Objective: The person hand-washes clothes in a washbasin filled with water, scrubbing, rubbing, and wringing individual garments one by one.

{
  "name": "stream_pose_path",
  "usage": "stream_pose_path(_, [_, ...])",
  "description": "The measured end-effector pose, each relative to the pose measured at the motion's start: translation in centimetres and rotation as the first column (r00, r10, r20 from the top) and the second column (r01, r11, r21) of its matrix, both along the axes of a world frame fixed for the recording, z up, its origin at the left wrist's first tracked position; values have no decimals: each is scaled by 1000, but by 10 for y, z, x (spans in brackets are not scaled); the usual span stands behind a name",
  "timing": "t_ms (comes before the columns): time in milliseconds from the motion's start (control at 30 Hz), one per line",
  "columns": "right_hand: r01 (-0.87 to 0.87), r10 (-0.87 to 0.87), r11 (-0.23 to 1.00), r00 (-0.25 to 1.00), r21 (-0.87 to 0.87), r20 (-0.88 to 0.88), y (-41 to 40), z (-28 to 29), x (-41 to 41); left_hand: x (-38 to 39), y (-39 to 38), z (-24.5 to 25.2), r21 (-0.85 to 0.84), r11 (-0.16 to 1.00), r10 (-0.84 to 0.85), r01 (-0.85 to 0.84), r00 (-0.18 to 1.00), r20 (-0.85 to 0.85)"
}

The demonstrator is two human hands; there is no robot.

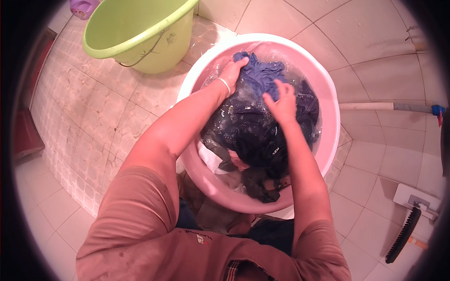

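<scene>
A large pink plastic tub (326, 140) with a pale rim stands before me, holding water and soaking clothes. My left hand (232, 74), with a bracelet at the wrist, grips the edge of a blue wet cloth (262, 72) near the tub's far left. Over the near right part of that cloth is my right hand (285, 105), fingers spread and slightly blurred; whether the fingertips touch it is unclear. Dark wet clothes (253, 133), one bearing lettering, fill the middle. Toward the near left side lie a white cloth (210, 157) and a pinkish cloth (238, 161), partly covered.
A light-green bucket (154, 49) with a wire handle stands on the tiled floor at the upper left, a purple container (83, 7) beyond it. A pipe (369, 106) crosses at the right. A black-bristled brush (404, 235) is at the lower right.
</scene>
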State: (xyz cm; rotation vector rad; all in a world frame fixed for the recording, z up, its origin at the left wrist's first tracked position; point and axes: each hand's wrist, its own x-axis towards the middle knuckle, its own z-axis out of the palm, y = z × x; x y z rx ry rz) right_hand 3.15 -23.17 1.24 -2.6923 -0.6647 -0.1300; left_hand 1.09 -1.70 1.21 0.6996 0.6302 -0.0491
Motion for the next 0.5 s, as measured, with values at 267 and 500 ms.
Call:
stream_pose_path(267, [121,83,869,921,480,-381,59,-5,25,-9,20,-61,-199,980,-2,6,1000,23])
stream_pose_path(500, [-418,462,807,887,417,-6,100,106,-97,-26,12,21,-435,821,-240,370,914,326])
